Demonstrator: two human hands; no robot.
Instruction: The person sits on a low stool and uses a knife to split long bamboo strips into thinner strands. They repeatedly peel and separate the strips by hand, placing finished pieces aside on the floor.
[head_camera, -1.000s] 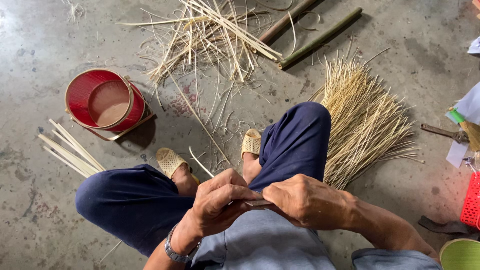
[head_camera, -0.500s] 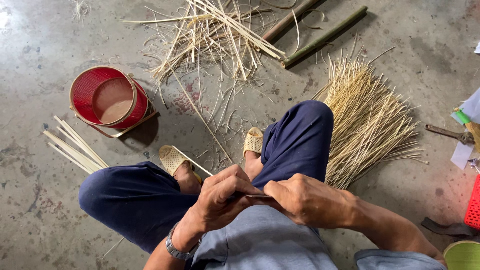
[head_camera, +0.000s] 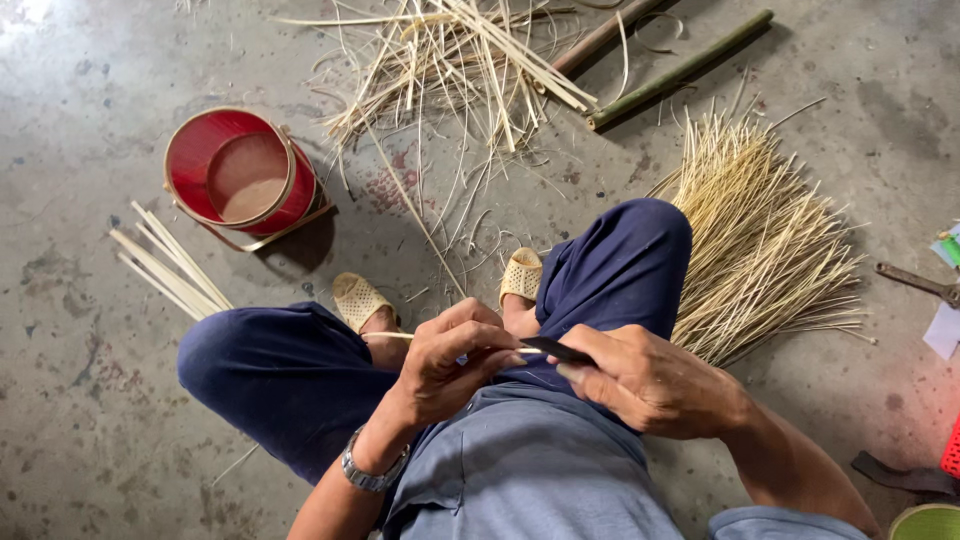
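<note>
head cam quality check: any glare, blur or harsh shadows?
Head view: glare patch on the grey concrete floor at top left; soft light, with only a short shadow beside the red round container; left hand, right hand and the thin pale bamboo strip are sharp, no visible motion blur.

Glossy red tin (head_camera: 240, 175), perhaps metal; rough concrete floor (head_camera: 80, 380).

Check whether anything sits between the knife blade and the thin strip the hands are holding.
Nothing visible does. The left hand pinches the thin strip, and the dark knife blade in the right hand meets it directly at the fingertips.
</note>
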